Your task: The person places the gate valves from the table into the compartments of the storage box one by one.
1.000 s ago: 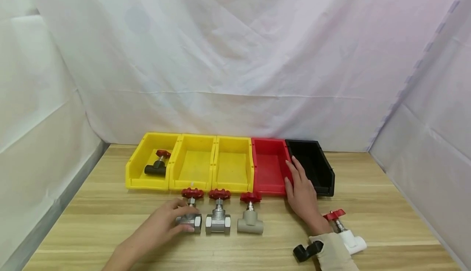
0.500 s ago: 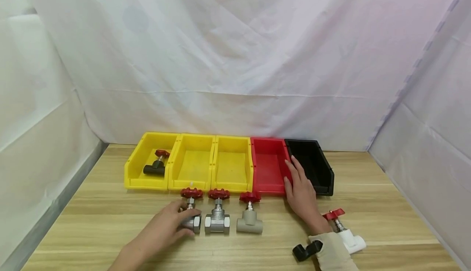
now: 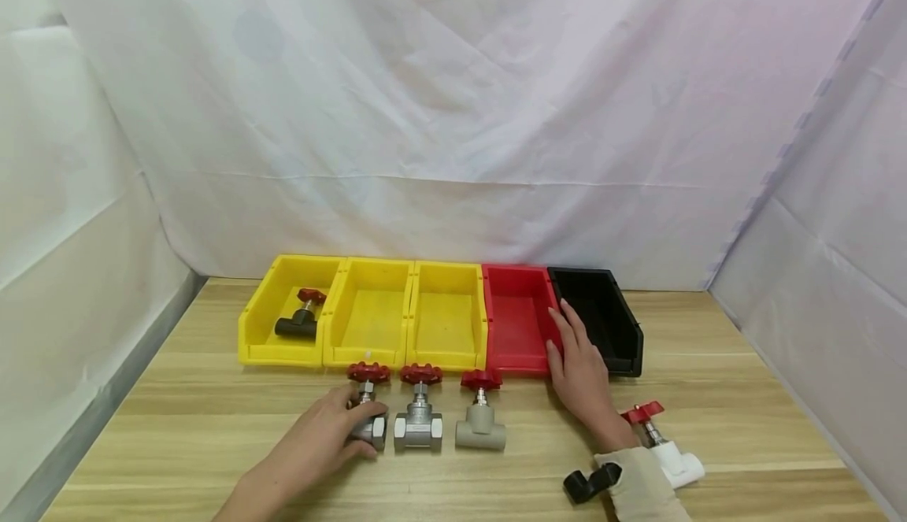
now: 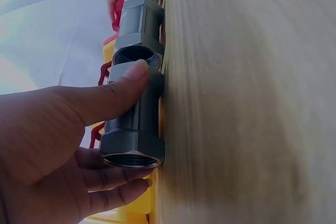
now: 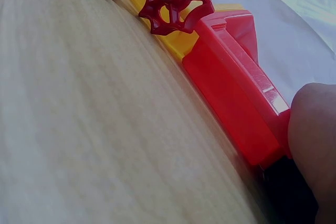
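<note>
In left hand (image 3: 315, 435), leftmost steel valve (image 4: 144, 111) of the front row, down on the wood-grain table (image 3: 496, 494), red handwheel (image 3: 369, 372) toward the bins. Thumb (image 4: 115, 95) laid along near side of valve body, index finger (image 3: 370, 409) over far side; body between the two, gap narrow, a grip. Below the open left end in left wrist view, tips of further fingers (image 4: 118, 195), close to tabletop; rest of far-side contact hidden behind the metal. Handwheel free of the fingers. Just right of held valve, second steel valve (image 3: 419, 429); then, with a wider gap, grey valve (image 3: 481, 431), also red-wheeled. At right hand (image 3: 583, 372), fingers long and apart, nothing held, on the edge between red bin (image 3: 520, 321) and black bin (image 3: 605, 321). Partly behind right sleeve (image 3: 641, 486), white valve (image 3: 676, 463) with red handle. In leftmost yellow bin (image 3: 283, 355), dark valve (image 3: 298, 325), red wheel to the rear. To its right, two more yellow bins (image 3: 372, 317), side by side.
</note>
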A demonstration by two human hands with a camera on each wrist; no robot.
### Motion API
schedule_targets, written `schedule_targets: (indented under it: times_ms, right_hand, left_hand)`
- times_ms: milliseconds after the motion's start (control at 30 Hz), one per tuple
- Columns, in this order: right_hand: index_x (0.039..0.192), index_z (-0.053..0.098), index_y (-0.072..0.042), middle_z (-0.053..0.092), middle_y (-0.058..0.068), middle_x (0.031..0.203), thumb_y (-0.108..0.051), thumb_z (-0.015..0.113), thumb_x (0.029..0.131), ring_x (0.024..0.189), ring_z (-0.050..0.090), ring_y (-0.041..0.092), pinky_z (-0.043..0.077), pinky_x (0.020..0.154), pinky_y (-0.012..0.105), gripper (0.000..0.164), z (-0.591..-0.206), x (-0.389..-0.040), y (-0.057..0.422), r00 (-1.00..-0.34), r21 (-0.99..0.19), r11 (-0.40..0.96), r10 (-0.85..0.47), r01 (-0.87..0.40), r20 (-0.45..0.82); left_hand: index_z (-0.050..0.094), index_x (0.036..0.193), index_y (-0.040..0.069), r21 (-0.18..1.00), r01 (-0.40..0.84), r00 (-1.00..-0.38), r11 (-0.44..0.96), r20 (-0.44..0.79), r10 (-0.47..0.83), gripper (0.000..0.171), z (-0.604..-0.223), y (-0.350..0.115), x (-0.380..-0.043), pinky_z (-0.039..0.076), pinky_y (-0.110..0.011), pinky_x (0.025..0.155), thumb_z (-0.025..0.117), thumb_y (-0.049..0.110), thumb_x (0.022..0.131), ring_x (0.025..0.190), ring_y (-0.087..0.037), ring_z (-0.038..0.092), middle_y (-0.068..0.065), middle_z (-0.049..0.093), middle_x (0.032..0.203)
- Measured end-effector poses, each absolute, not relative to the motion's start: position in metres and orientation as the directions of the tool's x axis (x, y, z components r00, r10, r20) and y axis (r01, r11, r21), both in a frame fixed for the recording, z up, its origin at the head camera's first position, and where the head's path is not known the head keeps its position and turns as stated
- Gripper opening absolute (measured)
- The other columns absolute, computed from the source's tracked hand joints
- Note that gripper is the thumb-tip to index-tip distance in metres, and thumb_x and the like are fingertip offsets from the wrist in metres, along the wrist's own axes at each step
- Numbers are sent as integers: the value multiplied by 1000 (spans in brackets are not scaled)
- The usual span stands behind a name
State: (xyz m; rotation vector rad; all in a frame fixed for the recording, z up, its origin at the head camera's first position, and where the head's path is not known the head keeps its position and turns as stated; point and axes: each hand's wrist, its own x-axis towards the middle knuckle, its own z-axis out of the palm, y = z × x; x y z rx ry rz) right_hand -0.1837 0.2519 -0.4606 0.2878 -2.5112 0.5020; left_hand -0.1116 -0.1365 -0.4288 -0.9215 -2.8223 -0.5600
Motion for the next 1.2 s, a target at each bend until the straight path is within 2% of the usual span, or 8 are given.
schedule_targets:
  times_ms: [200, 533, 833, 1067, 1200]
  right_hand:
    - [139, 29, -22, 17, -2, 146, -17, 56, 86, 93, 51, 25, 45, 65, 40, 60, -461, -184, 253, -826, -292, 907, -99, -305, 555]
    - [139, 29, -21, 18, -1, 146, -17, 55, 86, 90, 52, 25, 44, 64, 39, 59, -460, -183, 252, -820, -289, 905, -104, -313, 563]
    - [139, 30, -20, 19, 0, 146, -15, 57, 86, 88, 52, 25, 44, 63, 39, 60, -460, -183, 251, -816, -290, 904, -101, -315, 569]
    - [139, 31, -19, 20, 1, 146, -14, 57, 85, 90, 52, 25, 44, 63, 40, 60, -460, -183, 251, -814, -291, 902, -102, -318, 572]
    - [138, 31, -18, 20, 2, 145, -14, 57, 85, 91, 52, 26, 44, 63, 40, 60, -458, -183, 251, -812, -291, 901, -104, -321, 574]
  left_hand:
    - [62, 111, 23, 302, 594, -805, 746, 218, 552, 50, -429, -136, -112, 46, -33, 67, 71, 43, 65, 75, -9, 45, 1, 48, 89]
    - [61, 110, 22, 287, 607, -795, 741, 219, 566, 48, -430, -137, -113, 45, -33, 67, 70, 41, 67, 73, -10, 43, 3, 46, 88]
    - [58, 113, 22, 280, 581, -814, 764, 183, 552, 49, -431, -136, -113, 46, -36, 73, 69, 42, 69, 80, -14, 46, -5, 49, 98]
    - [57, 115, 23, 274, 576, -817, 770, 171, 550, 49, -431, -135, -112, 46, -35, 71, 67, 43, 72, 80, -13, 45, -4, 48, 98]
    - [56, 116, 22, 268, 568, -823, 778, 165, 544, 50, -431, -135, -111, 47, -38, 75, 66, 43, 73, 85, -17, 48, -10, 49, 104]
